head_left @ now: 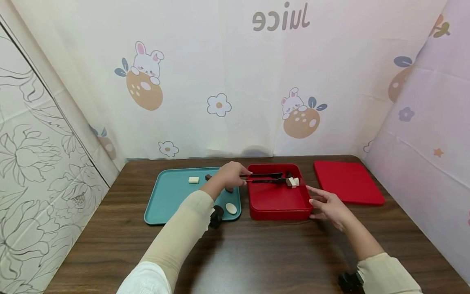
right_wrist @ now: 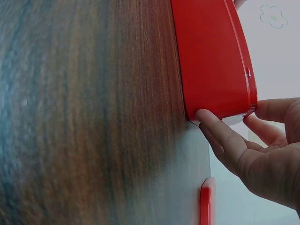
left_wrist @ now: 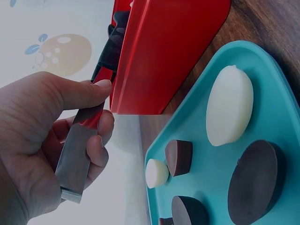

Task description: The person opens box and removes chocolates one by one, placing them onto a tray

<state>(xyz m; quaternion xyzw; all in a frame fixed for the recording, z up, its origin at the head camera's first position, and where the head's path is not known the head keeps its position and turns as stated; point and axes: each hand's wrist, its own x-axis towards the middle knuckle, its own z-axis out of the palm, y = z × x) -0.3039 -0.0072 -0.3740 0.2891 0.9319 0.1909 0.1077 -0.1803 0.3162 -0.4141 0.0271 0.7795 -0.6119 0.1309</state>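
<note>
My left hand [head_left: 229, 174] grips a pair of tongs, whose metal handle [left_wrist: 74, 152] shows between thumb and fingers in the left wrist view. The black arms [head_left: 266, 175] of the tongs reach over the left rim into a red box [head_left: 277, 200]. Their tips lie close beside dark and white chocolate-like pieces [head_left: 293, 182] at the box's back right. My right hand [head_left: 330, 206] rests its extended fingers and thumb against the box's right side. A teal tray [head_left: 167, 198] left of the box carries a white oval piece [left_wrist: 229, 105], a dark oval piece [left_wrist: 255, 183] and several smaller pieces.
To the right of the box, a flat red lid [head_left: 346, 181] lies on the wooden table [head_left: 257, 253]. A white rectangular piece [head_left: 193, 179] sits near the tray's back edge. Behind the table hangs a patterned curtain [head_left: 238, 134].
</note>
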